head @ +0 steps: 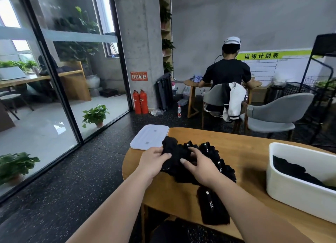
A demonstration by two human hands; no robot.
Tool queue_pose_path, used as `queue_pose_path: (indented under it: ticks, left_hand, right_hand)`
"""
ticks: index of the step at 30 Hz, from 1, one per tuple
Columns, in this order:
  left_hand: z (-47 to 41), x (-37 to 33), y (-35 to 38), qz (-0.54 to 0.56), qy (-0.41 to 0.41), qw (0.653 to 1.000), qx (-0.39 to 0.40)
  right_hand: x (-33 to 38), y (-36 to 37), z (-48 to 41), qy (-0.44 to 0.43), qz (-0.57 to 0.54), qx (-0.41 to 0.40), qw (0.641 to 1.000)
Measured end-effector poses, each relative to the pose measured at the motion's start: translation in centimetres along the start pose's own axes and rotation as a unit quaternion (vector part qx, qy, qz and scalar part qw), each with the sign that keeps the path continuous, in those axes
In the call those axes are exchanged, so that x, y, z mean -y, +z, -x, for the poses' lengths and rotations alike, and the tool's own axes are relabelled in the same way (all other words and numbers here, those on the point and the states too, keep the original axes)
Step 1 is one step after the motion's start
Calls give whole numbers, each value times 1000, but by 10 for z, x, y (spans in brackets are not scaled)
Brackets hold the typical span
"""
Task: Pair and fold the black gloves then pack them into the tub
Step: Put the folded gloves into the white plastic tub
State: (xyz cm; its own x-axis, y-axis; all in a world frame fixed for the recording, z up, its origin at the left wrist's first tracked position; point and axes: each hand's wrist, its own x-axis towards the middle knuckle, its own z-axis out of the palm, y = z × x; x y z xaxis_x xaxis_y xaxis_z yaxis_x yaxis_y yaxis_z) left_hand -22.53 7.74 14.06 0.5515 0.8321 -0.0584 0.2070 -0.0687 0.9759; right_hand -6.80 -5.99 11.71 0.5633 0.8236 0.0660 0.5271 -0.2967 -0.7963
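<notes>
A heap of black gloves [209,158] lies on the wooden table [245,152] near its left end. My left hand [154,161] grips the left side of one black glove [172,150] in the heap, thumb on top. My right hand [199,165] pinches the same glove from the right, fingers curled into the fabric. A single black glove [212,205] with white lettering lies flat nearer to me, under my right forearm. The white tub [298,192] stands at the right with folded black gloves [294,172] inside it.
The tub's white lid [149,137] rests on the table's far left edge, partly overhanging. Beyond the table a person sits with their back to me at another table, and a grey chair [272,115] stands close behind. A glass wall runs along the left.
</notes>
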Motion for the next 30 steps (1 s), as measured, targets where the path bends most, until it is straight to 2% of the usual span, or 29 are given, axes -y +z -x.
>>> queue_pose_path:
  ticks: [5,12,18,25,30]
  left_hand:
    - [-6,-29,31,40,19,998,50]
    - [-15,-54,88,142,-3,977,161]
    - [-15,-71,149,165,3,960,226]
    - [-9,-93,224,165,19,948,272]
    - [-4,-106,277,151,34,944,290]
  right_hand:
    - [-6,-39,0,38,-146,-19,988]
    - [-11,-94,23,75,-353,-39,932]
    - [-31,-148,38,74,-350,-120,926]
    - [-62,-209,58,96,-299,-197,929]
    - [-84,-247,73,111,-295,-245,917]
